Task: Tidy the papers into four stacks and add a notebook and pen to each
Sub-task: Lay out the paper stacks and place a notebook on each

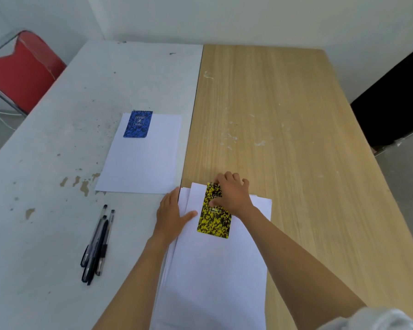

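Place: plain office or classroom-like room
Evidence: bare white walls (248, 17), two joined tabletops (284, 103), red folding chair (22, 70), papers (141, 153), pens (97, 246)

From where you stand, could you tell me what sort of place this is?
Probably a plain office or workroom: two tables pushed together, one white and one wood-grain, a red folding chair by bare white walls, plus paper stacks, pens.

Near notebook (214, 211): yellow, black mottled pattern; far notebook (138, 124): blue, darker mottling, pale emblem; paper stacks (215, 270) and (142, 160): plain white; pens (97, 246): clear and dark barrels, black tips; left table (57, 129): white, brown chipped spots; right table (284, 120): light wood grain, whitish smears; chair (22, 75): red.
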